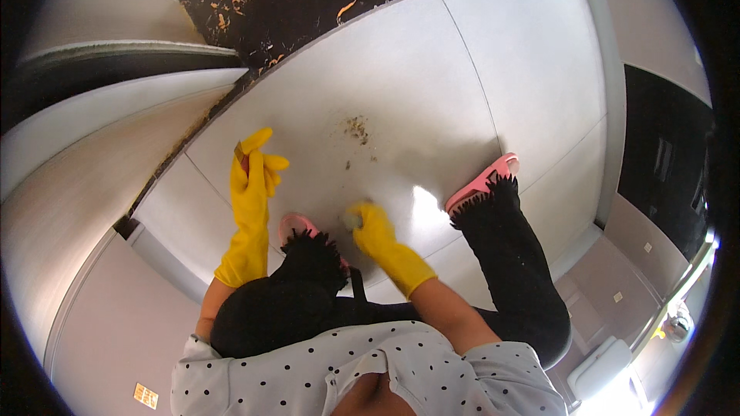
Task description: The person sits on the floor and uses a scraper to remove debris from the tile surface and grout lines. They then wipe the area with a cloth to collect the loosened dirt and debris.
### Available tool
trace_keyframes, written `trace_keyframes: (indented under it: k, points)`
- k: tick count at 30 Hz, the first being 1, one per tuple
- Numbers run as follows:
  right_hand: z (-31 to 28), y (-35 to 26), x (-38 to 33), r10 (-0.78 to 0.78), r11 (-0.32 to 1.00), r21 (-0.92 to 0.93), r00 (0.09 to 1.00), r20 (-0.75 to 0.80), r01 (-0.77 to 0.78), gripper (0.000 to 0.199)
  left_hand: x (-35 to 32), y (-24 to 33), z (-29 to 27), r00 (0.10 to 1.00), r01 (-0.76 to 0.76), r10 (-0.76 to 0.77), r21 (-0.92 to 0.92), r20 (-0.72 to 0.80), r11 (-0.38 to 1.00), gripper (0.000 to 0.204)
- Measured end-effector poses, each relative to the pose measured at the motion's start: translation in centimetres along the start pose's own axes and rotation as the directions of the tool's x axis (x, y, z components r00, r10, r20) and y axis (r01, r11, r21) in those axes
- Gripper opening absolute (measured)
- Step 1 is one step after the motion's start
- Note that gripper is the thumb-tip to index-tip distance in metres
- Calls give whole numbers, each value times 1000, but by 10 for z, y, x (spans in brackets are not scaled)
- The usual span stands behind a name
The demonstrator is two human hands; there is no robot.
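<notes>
Both my hands wear long yellow rubber gloves. My left hand (254, 163) is raised at the left, its fingers partly curled round a small flat reddish-brown thing (242, 157), whose kind I cannot make out. Low over the floor between my feet, my right hand (375, 233) is closed on a small greyish-green wad (352, 220), blurred and mostly covered by the glove. Ahead of the right hand, a little heap of brown crumbly dirt (356, 129) lies on the pale floor tiles (408, 54). Some loose crumbs are scattered just below the heap.
My feet in pink slippers (482, 185) stand wide apart on either side of the right hand. A black marble strip with gold veins (293, 0) borders the floor at the far side. A pale wooden door (92, 154) is at the left, and a grey wall with a dark panel (663, 158) at the right.
</notes>
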State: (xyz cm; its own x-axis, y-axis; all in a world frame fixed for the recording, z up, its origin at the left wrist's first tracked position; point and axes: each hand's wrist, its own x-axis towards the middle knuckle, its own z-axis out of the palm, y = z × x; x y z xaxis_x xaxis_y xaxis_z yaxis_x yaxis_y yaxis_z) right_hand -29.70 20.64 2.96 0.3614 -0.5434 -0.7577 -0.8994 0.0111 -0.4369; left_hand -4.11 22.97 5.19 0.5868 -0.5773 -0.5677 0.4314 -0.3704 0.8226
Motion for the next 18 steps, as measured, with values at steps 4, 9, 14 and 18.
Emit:
trace_keyframes:
  k: [4, 9, 14, 18]
  points:
    - [-53, -31, 56, 7, 981, 193, 998, -55, 4, 38, 0, -4, -1, 999, -35, 35, -1, -12, 999, 29]
    - [-106, -50, 45, -64, 430, 863, 944, 323, -266, 36, -2, 5, -4, 971, 100, -130, 155, 199, 983, 32]
    - [-112, -49, 43, -286, 155, 921, 877, 387, -357, 44, -13, 29, 22, 836, 333, -351, 118, 421, 935, 42]
    - [-108, -53, 45, -316, 128, 932, 877, 362, -339, 44, -14, 26, 26, 742, 373, -430, 216, 515, 902, 38]
